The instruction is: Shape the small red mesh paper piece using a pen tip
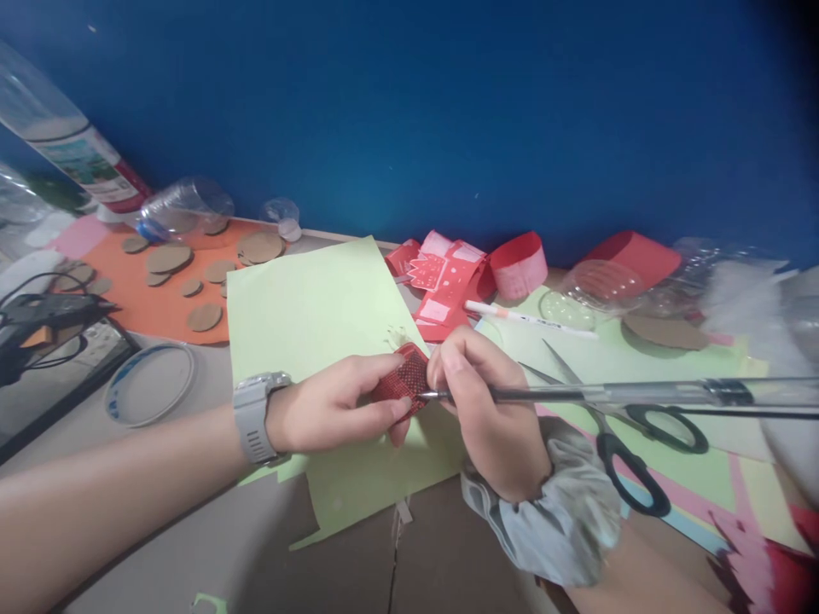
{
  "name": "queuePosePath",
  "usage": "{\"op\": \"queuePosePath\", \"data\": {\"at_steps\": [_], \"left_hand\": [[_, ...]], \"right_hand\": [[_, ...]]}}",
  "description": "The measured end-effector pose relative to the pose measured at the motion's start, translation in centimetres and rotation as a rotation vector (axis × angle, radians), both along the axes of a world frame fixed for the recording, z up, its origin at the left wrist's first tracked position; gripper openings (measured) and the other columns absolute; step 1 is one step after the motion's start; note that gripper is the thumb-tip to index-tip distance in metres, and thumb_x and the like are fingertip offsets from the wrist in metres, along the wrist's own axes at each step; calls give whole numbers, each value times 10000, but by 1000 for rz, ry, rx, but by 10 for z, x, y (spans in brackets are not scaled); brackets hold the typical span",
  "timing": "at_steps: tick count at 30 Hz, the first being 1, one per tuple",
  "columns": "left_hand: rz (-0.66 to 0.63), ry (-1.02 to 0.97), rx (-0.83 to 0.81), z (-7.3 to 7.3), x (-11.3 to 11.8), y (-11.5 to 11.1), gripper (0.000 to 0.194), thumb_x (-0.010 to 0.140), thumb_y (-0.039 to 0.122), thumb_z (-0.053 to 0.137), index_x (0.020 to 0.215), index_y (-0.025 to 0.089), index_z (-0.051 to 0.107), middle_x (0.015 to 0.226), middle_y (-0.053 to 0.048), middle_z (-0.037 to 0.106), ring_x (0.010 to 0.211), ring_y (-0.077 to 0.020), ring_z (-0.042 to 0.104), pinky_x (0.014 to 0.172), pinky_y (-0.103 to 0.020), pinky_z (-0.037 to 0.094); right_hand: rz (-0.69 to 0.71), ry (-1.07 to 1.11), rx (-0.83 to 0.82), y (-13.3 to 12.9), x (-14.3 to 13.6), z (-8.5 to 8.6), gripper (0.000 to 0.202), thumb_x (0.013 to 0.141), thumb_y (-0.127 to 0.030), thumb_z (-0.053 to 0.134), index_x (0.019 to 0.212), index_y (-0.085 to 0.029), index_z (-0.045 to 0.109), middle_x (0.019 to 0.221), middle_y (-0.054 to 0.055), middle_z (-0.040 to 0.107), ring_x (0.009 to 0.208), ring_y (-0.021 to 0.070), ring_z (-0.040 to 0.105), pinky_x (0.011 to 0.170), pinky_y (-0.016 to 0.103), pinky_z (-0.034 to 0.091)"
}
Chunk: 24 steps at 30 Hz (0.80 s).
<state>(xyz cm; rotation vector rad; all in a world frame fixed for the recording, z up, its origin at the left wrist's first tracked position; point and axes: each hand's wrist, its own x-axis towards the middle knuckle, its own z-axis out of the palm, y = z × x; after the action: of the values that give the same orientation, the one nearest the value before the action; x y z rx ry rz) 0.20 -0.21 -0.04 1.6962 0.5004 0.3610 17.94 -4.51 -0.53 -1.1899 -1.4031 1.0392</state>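
Observation:
My left hand, with a grey watch on the wrist, pinches a small red paper piece covered in dark dotted marks. My right hand grips a black-tipped pen, its clear barrel stretching off to the right. The pen's point touches or nearly touches the marked face of the red piece. Under both hands lies a light green paper sheet with cut edges. A grey scrunchie circles my right wrist. Fingers cover part of the red piece.
Scissors lie open beside my right hand. Behind are a white marker, red paper strips and a red paper ring. At left, cardboard discs rest on orange paper, near a tape roll and bottle.

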Motion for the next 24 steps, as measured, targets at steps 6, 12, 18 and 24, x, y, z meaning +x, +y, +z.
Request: {"op": "queuePosePath", "data": {"at_steps": [6,12,18,24], "left_hand": [[-8,10,-9,0,0,1,125,968,219,444,897,136,504,778,-72,652,680,-153,565,647,-267,452],[-15,-17,-41,-1,-1,1,79,958,200,440,931,143,487,758,-62,636,672,-154,554,639,-264,443],[-1,-6,-18,0,0,0,78,952,206,450,911,151,488,754,-55,638,675,-150,561,640,-255,448],[2,6,-25,1,1,1,62,944,186,447,912,148,485,745,-48,640,671,-144,562,636,-247,454]], "right_hand": [[-6,-24,9,0,0,0,330,968,-287,416,650,-200,419,600,-35,398,533,100,355,465,231,294],[-20,-118,54,0,-1,1,321,958,-246,415,640,-199,414,587,-38,389,518,98,342,468,237,287],[-15,-143,73,1,-1,0,271,924,-163,413,655,-203,411,595,-39,398,541,102,366,497,238,307],[-25,-154,65,1,-2,1,280,920,-186,433,642,-207,402,587,-40,398,554,106,377,504,238,309]]}}
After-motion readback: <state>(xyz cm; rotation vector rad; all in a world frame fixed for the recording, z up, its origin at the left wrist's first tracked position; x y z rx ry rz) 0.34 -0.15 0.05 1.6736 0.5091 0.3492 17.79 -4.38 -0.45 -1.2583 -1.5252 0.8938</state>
